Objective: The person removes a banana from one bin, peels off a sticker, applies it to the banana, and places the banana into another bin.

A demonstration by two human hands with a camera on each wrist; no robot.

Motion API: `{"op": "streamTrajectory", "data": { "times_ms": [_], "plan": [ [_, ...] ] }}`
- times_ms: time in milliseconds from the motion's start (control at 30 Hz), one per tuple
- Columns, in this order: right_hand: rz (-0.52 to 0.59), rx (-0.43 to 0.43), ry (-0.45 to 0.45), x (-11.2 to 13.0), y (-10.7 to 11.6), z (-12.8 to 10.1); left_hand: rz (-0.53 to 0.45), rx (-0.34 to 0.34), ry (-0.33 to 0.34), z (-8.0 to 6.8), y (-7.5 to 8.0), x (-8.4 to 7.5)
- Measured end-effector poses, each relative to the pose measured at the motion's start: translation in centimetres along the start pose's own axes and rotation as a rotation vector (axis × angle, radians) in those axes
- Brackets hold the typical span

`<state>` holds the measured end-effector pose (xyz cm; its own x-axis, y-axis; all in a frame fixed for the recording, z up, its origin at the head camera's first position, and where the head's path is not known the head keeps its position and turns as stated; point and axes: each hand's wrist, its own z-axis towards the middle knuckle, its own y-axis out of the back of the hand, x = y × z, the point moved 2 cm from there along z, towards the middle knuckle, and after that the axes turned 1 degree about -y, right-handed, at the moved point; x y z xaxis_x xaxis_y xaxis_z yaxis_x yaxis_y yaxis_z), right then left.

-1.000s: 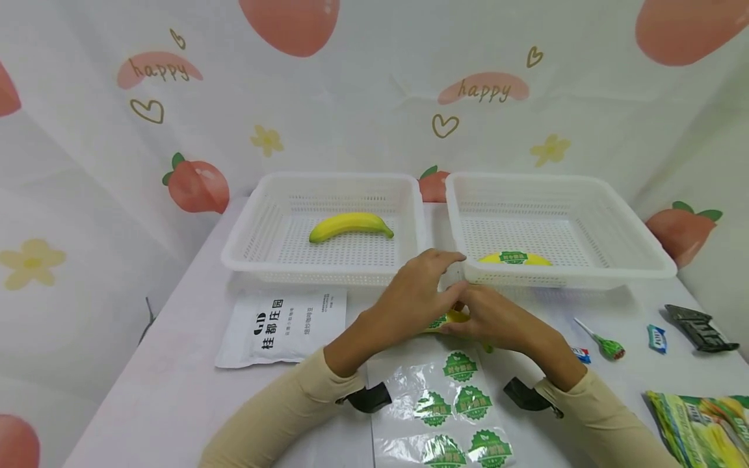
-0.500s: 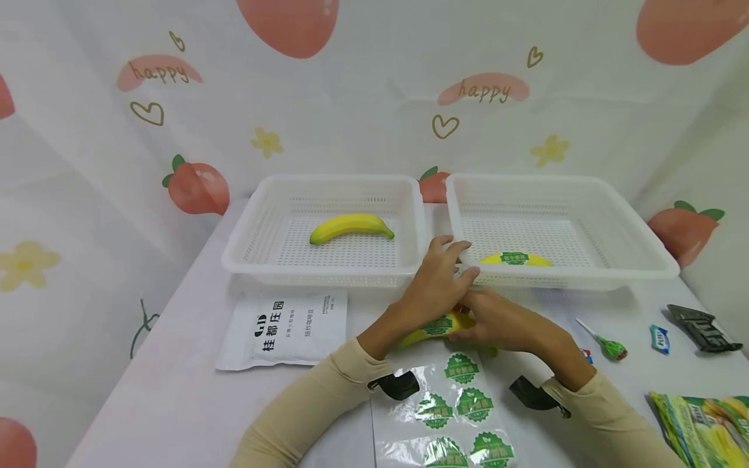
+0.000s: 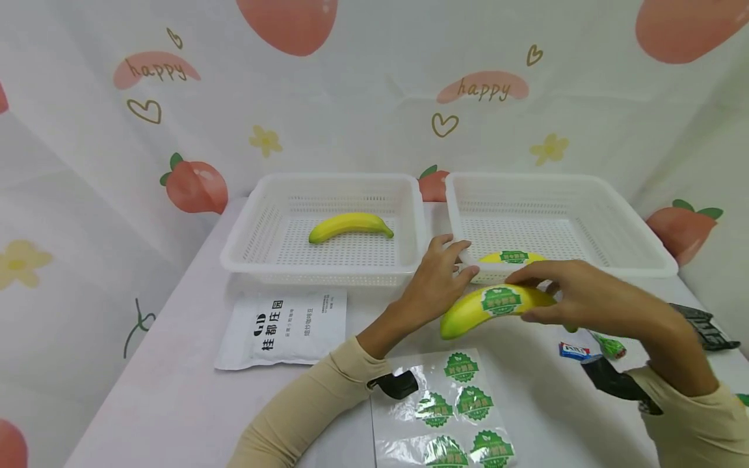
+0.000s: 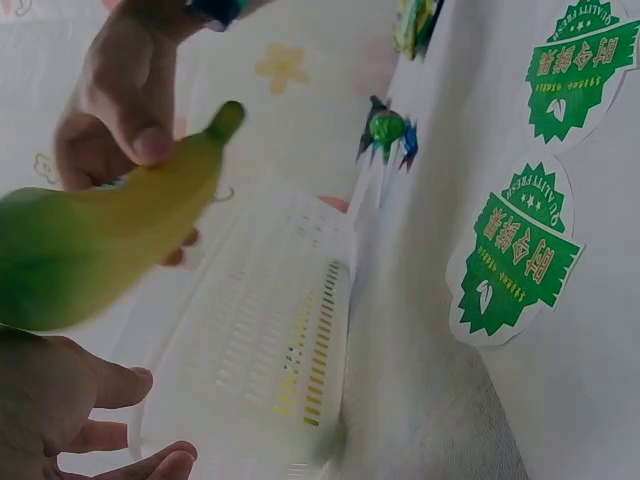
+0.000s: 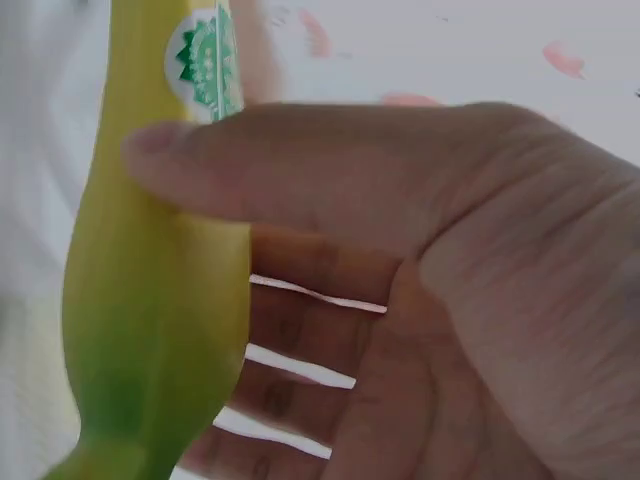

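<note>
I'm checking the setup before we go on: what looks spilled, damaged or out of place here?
Nothing stands out. The baskets sit level, the sticker sheet lies flat, and the right hand holds an intact stickered banana.

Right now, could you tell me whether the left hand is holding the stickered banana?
No, only the right hand grips the stickered banana; the left hand is off it, fingers loose.
</note>
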<state>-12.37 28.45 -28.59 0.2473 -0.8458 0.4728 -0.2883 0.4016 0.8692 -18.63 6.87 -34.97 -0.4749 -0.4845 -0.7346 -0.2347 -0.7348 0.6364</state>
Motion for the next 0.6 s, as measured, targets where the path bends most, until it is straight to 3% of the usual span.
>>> {"op": "streamTrajectory", "data": {
  "times_ms": [233, 367, 600],
  "plan": [
    [-0.111, -0.137, -0.017, -2.9, 4.9, -0.2, -0.025, -0.003, 0.005, 0.0, 0.0, -0.1],
    [-0.066, -0.144, -0.09, -4.3, 6.9, 1.2, -0.04, -0.007, 0.007, 0.0, -0.1, -0.1],
    [-0.061, -0.118, -0.142, -6.5, 8.8, 4.7, -0.053, 0.005, 0.016, -0.1, -0.1, -0.2]
  ]
}}
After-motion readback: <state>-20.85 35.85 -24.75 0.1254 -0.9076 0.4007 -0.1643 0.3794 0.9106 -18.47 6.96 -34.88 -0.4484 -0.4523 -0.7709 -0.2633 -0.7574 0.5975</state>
